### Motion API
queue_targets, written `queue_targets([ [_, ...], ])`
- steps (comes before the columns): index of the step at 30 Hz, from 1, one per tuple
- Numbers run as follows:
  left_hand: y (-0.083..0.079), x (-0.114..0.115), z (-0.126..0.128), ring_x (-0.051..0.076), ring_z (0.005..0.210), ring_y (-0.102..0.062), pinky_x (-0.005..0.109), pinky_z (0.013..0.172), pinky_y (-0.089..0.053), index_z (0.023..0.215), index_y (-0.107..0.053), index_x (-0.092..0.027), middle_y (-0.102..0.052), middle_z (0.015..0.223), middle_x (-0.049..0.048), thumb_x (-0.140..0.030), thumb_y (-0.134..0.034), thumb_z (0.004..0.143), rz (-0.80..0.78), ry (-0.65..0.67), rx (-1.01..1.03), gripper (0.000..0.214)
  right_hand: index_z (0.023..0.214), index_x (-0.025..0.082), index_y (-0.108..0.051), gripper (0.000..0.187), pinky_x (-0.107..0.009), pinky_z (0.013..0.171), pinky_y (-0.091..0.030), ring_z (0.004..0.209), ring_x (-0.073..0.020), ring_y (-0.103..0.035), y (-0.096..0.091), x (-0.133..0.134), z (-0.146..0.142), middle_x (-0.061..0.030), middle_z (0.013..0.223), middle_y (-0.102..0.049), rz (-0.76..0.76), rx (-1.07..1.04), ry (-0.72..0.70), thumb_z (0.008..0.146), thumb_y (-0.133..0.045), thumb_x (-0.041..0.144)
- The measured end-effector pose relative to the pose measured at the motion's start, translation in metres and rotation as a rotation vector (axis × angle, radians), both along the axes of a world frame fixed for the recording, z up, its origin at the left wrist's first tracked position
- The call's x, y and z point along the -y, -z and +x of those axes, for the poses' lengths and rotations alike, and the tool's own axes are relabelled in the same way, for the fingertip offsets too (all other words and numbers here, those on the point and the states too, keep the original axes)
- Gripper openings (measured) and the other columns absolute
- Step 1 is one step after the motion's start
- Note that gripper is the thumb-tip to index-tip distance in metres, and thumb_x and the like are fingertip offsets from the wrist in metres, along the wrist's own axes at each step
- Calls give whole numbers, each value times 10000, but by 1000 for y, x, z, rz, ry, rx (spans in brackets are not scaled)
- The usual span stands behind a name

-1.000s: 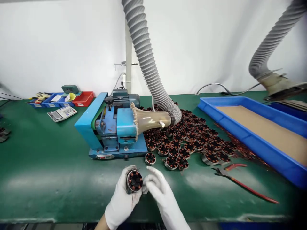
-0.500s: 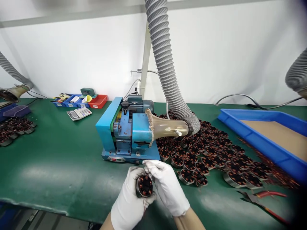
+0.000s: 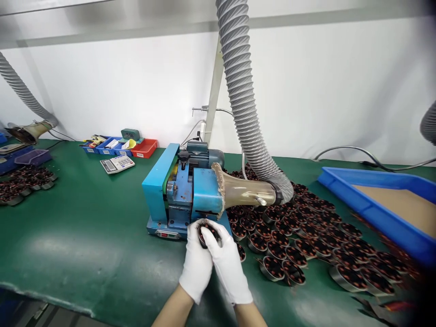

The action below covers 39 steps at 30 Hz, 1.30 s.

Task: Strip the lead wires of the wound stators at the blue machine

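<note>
Both my hands wear white gloves and together hold one motor stator [image 3: 204, 231], a metal ring with copper windings. My left hand [image 3: 196, 263] wraps it from the left and below. My right hand [image 3: 226, 265] pinches it from the right. The stator sits right at the front opening of the blue bench machine [image 3: 184, 193]. A clear funnel [image 3: 247, 193] on a grey ribbed suction hose [image 3: 243, 100] joins the machine's right side.
Several more stators [image 3: 299, 236] lie in a heap right of the machine. A blue tray [image 3: 371, 206] stands at the far right, red-handled pliers [image 3: 388, 306] near the front edge. A calculator [image 3: 116, 164] and small bins [image 3: 136, 147] sit at the back left, another stator pile [image 3: 23, 181] at the far left.
Both hands carried the stator forward from near the table's front edge up to the machine's front opening. The view shifted left, so the pliers slid to the lower right corner.
</note>
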<state>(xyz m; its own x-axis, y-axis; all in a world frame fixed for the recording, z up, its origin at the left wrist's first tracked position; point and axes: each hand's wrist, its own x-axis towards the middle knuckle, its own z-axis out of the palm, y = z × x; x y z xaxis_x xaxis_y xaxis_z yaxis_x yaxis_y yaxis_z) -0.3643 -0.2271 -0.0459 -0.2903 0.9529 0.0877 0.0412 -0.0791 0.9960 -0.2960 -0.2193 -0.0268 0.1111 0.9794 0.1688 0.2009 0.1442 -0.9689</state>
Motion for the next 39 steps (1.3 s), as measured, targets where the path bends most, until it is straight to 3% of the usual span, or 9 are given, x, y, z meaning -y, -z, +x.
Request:
queue_targets([
  [4, -5, -14, 6, 199, 992, -592, 362, 903, -459, 1054, -516, -194, -595, 1079, 95, -143, -562, 769, -6, -3, 32, 293, 929, 190, -671, 236, -415, 867, -510, 920, -255, -655, -4, -18, 5, -102, 965, -708, 13, -2, -5, 799, -598, 372],
  [16, -6, -18, 9, 186, 998, -590, 348, 921, -449, 1054, -506, -183, -586, 1083, 101, -110, -532, 774, 19, 5, 98, 290, 900, 182, -659, 219, -412, 879, -488, 905, -252, -645, -5, -21, 9, -100, 938, -703, 38, 34, -22, 819, -538, 346],
  [25, 6, 14, -1, 184, 926, -629, 328, 861, -487, 1027, -521, -212, -649, 1016, 55, -155, -579, 753, 24, 24, 82, 286, 886, 208, -685, 180, -361, 804, -525, 854, -238, -660, -1, 13, 6, -77, 900, -699, 68, 39, 8, 800, -576, 323],
  [34, 0, -24, 3, 198, 1005, -601, 350, 925, -452, 1054, -525, -191, -613, 1077, 94, -138, -577, 736, 64, 10, 72, 327, 841, 191, -707, 207, -423, 839, -510, 851, -265, -663, -10, -20, 3, -104, 896, -718, 73, 24, 81, 796, -561, 330],
  [39, 0, 0, -4, 200, 931, -632, 350, 878, -483, 1005, -535, -191, -649, 1009, 77, -150, -608, 707, 22, 44, 83, 309, 841, 193, -712, 206, -396, 811, -534, 842, -260, -670, -6, 3, 6, -99, 881, -720, 62, -9, 39, 788, -578, 341],
])
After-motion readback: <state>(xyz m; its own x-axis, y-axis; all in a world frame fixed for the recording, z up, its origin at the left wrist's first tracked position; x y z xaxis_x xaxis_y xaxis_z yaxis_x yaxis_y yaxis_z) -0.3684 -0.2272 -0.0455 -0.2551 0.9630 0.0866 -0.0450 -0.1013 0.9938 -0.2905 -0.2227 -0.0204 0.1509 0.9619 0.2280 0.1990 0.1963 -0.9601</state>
